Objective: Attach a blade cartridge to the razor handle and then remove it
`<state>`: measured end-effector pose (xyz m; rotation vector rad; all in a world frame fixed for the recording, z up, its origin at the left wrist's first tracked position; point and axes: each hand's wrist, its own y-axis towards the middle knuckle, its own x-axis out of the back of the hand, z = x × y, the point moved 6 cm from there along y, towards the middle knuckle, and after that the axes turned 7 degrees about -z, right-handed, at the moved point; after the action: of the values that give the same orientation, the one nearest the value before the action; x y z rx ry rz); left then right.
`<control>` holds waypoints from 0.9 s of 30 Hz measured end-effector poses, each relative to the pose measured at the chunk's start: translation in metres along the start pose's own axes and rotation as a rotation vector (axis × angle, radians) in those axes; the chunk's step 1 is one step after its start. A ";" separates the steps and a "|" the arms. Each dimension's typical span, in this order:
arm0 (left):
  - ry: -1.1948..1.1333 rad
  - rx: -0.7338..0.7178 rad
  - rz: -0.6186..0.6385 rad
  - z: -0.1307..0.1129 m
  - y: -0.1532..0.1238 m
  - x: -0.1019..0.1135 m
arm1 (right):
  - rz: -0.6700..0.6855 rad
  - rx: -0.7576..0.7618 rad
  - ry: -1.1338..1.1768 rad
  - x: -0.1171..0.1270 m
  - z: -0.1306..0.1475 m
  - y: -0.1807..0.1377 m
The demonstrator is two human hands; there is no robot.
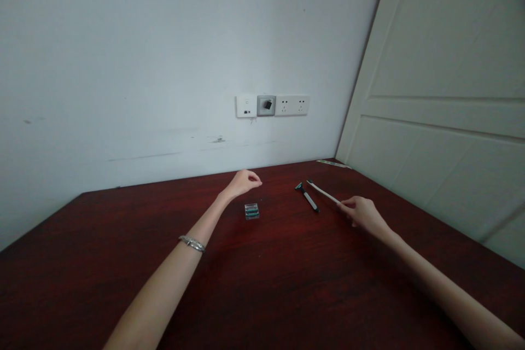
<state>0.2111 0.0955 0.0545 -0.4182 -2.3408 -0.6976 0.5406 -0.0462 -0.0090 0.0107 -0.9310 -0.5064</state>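
A toothbrush (pixel 325 192) with a long white handle and a dark head is pinched at its handle end by my right hand (pixel 361 211). Its head points away to the left, close to the head of a razor (pixel 309 199). This razor has a grey and black handle and a green-edged head, and it lies on the table. My left hand (pixel 243 182) is raised over the table with thumb and fingertips brought together; whether anything tiny is between them does not show. Just below that hand sits a small clear case (pixel 251 211) with green and dark razor cartridges in it.
The dark red wooden table (pixel 197 295) meets a white wall (pixel 164 65) at the back. Wall sockets (pixel 291 105) and a grey switch plate (pixel 266 105) are mounted there. A pale panelled door or cabinet (pixel 443 93) borders the right side. A thin printed strip (pixel 333 164) lies in the back right corner.
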 end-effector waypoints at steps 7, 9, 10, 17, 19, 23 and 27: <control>0.041 0.009 0.118 0.023 -0.007 -0.013 | 0.052 0.042 -0.084 -0.012 0.002 -0.009; 0.032 0.017 0.125 0.024 -0.010 -0.010 | 0.053 0.100 -0.095 -0.015 0.002 -0.008; 0.026 0.021 0.126 0.024 -0.012 -0.007 | 0.047 0.122 -0.101 -0.015 0.001 -0.008; 0.122 0.018 0.152 0.021 -0.029 0.005 | 0.040 0.220 -0.158 -0.017 0.005 -0.006; 0.170 0.007 0.166 0.020 -0.036 0.008 | 0.028 0.262 -0.196 -0.016 0.007 -0.005; 0.187 -0.020 0.207 0.022 -0.054 0.013 | 0.010 0.362 -0.257 -0.013 0.013 -0.006; 0.255 -0.072 0.253 0.029 -0.073 0.020 | -0.066 0.423 -0.313 0.000 0.027 -0.011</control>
<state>0.1489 0.0558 0.0221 -0.6074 -1.9864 -0.6712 0.5150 -0.0507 0.0046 0.3544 -1.3352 -0.3695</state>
